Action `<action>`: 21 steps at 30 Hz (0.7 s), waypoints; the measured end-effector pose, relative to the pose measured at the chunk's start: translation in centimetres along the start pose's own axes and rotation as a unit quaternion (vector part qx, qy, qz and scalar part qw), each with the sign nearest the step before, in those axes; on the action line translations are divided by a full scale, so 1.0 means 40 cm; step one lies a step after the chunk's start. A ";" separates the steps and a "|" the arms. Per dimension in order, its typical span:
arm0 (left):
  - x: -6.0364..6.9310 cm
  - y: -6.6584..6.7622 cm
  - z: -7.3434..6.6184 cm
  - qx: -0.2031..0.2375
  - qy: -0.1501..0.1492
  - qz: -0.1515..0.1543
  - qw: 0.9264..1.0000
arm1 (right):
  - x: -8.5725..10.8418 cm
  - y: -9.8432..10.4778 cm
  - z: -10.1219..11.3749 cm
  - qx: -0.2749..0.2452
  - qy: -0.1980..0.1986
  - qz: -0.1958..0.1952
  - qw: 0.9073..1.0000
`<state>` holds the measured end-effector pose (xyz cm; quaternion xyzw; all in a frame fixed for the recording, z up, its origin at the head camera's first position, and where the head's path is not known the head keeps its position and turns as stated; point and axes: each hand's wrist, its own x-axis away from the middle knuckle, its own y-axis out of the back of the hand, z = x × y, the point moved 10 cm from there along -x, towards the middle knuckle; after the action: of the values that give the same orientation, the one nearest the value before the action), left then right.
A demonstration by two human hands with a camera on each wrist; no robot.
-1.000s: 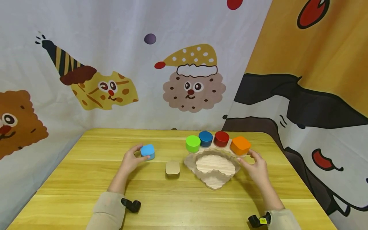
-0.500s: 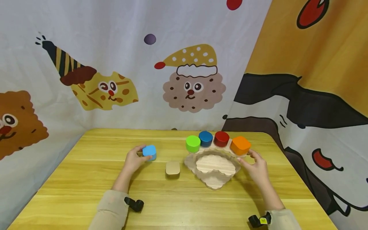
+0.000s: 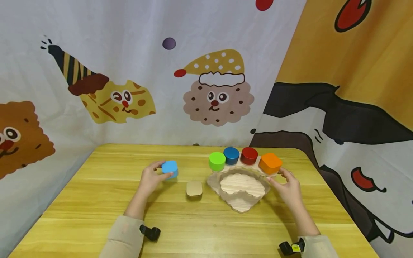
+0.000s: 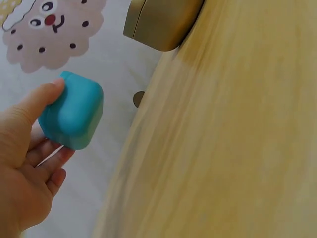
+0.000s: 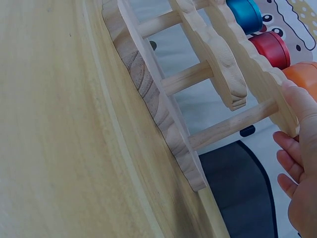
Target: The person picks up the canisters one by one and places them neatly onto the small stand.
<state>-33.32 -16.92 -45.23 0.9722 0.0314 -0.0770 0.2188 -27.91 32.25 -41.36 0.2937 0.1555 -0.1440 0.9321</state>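
A light blue rounded-square tin [image 3: 169, 168] is pinched between the thumb and fingers of my left hand [image 3: 151, 179]; the left wrist view shows the tin [image 4: 74, 111] held above the table. My right hand [image 3: 288, 188] grips the right end of the top tier of a tiered wooden stand [image 3: 242, 184]. In the right wrist view the thumb lies on that scalloped tier [image 5: 267, 89], with fingertips at its edge. Along the top tier stand a green round tin [image 3: 217, 161], a blue round tin [image 3: 231, 156], a red round tin [image 3: 249, 156] and an orange square tin [image 3: 270, 163].
A gold rounded-square tin [image 3: 194, 189] sits on the wooden table [image 3: 206, 229], between my left hand and the stand. Dowels [image 5: 233, 124] join the stand's tiers. Behind the table hangs a cartoon-printed curtain [image 3: 135, 21].
My left hand has moved slightly to the right with the light blue tin, which now appears a little higher. My right hand and the stand have stayed put.
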 end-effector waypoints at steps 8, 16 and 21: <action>0.023 -0.003 -0.073 0.020 -0.029 -0.004 0.999 | 0.001 0.001 -0.002 0.002 -0.006 0.001 1.000; 0.047 -0.014 -0.140 0.016 -0.064 -0.002 0.998 | 0.002 0.001 -0.005 0.004 -0.006 0.001 1.000; 0.067 -0.028 -0.182 0.018 -0.089 0.004 0.996 | 0.001 0.000 -0.007 0.002 -0.010 0.002 1.000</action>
<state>-29.80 -12.70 -39.66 0.9654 0.0062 -0.1631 0.2032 -27.94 32.41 -41.57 0.2941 0.1456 -0.1452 0.9334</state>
